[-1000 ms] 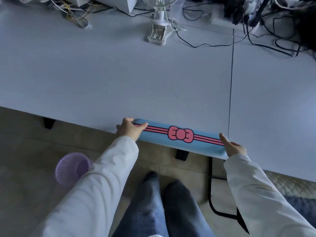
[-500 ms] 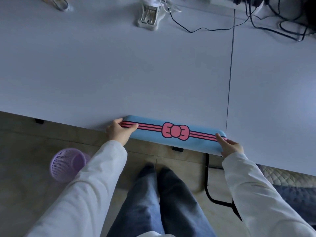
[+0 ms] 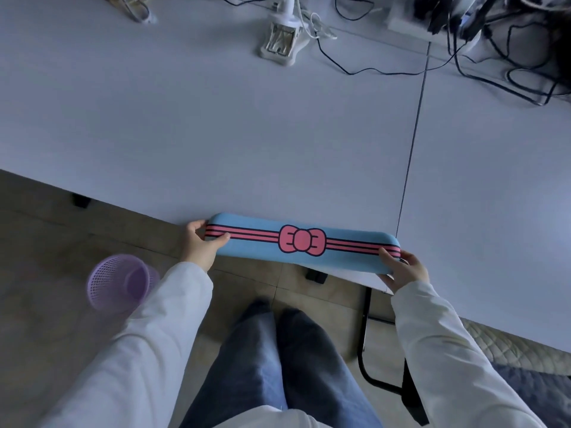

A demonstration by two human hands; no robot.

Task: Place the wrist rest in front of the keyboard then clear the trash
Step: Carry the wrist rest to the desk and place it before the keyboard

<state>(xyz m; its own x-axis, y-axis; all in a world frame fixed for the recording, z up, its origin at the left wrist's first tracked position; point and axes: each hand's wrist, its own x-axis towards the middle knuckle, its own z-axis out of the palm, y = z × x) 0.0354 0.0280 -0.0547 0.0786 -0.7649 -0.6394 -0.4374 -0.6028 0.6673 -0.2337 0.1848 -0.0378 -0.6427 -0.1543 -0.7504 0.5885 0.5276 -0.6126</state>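
Wrist rest (image 3: 304,242): blue pad with pink stripes and a pink bow, held level and lengthwise along the near edge of the white table (image 3: 216,134), partly over the tabletop and partly overhanging the floor. Cannot tell whether resting on the edge or held just above it.

Left hand (image 3: 199,244): closed on the left end of the pad, thumb on top across the stripes, fingers wrapped round the end. Right hand (image 3: 403,270): closed on the right end, thumb on top, remaining fingers under the near side. Grip at both ends judged deliberate: keeps a long, soft pad straight and parallel to the table edge, ready for setting down square.

Keyboard: not in view. Tabletop directly beyond the pad bare up to the far clutter. Final position of the pad therefore not verifiable; placement step judged in hand, not complete.

Far side of table: white clamp-type stand (image 3: 281,41), black cables (image 3: 509,72) massed at far right, further wires at far left. Seam between two tabletops running near to far, just right of the pad.

Purple mesh bin (image 3: 122,281): on the floor, near left, below the table edge, upright or slightly tilted; likely receptacle for the trash. No trash identifiable on the table.
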